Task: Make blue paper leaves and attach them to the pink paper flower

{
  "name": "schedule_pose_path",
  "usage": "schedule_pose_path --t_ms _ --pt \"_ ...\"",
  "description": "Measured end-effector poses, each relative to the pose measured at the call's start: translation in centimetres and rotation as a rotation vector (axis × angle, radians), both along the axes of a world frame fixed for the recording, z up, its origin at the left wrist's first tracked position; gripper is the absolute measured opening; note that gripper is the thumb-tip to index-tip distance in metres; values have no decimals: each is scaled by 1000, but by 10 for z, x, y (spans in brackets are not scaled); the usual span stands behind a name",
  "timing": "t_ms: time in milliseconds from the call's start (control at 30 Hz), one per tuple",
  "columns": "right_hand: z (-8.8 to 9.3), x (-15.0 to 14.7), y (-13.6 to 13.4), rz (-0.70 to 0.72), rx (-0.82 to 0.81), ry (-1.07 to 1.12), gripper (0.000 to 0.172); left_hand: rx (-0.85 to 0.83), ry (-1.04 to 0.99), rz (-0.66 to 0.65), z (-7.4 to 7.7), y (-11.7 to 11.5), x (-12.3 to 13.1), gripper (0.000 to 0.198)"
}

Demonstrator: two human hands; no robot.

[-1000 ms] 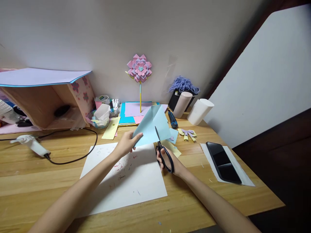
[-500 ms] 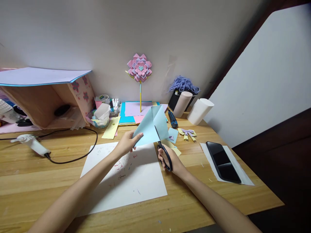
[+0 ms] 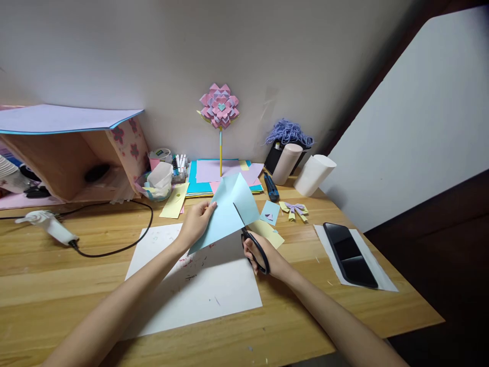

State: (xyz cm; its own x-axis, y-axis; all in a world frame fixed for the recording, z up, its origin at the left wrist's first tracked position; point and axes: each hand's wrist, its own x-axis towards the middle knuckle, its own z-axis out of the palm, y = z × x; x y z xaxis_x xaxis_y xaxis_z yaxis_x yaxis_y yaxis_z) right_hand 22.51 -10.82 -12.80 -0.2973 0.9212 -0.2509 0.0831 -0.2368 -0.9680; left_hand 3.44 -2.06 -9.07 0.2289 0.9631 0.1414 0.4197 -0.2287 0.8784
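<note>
My left hand [image 3: 197,222] pinches the left edge of a folded light blue paper [image 3: 225,211] and holds it tilted above a large white sheet [image 3: 198,285] on the wooden desk. My right hand [image 3: 263,255] grips black-handled scissors [image 3: 254,247]. Their blades run up into the blue paper from its lower right edge, along a cut line. A small blue offcut [image 3: 270,212] and a yellow slip [image 3: 269,232] lie just right of the scissors.
A black phone [image 3: 349,255] lies on white paper at the right. A glue gun [image 3: 49,227] with a black cable sits at the left. At the back stand a paper flower [image 3: 219,108], coloured sheets [image 3: 214,176], two paper rolls [image 3: 301,171], a blue knife [image 3: 271,187] and a cup of scraps [image 3: 158,183].
The blue paper has turned and dropped lower and to the left. The scissors have moved left and up with it, their blades further into the paper. Both hands keep their grip.
</note>
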Motion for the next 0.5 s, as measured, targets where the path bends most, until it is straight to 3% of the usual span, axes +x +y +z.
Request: schedule_pose_path --t_ms 200,500 --pt "1 -5 2 21 -87 44 68 69 107 45 1 -9 5 37" --pt "-1 -8 2 -23 -16 10 66 19 35 17 0 -13 8 36"
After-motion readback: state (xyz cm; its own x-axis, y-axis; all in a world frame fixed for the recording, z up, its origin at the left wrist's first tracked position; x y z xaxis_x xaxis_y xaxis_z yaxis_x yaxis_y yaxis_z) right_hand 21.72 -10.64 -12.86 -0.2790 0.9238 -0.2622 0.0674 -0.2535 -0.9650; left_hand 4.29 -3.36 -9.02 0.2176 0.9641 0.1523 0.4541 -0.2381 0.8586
